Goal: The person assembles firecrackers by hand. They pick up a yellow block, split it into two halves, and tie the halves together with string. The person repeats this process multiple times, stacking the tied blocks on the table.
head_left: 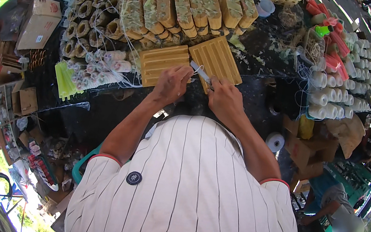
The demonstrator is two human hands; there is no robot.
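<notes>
Panels, two of them, yellowish and ribbed, lie on the bench in the head view, the only one we have; their upper corners nearly meet and their lower ends come near the edge on our side. Our right hand is closed round a flat grey tool, perhaps a blade, over the inner side of the right panel. Our left hand has its fingers drawn together at the left panel's inner side; we cannot tell what they pinch. A white cord curls by the tool's far end.

If that tool is sharp, a slip could carry it into the left fingers, since they sit just beside its tip. It could also score a panel if pressed too low. The cord might snag on the tool or a panel corner, pulling one askew. A hard push away from us could shove the panels into the stacked blocks close behind and topple one.
</notes>
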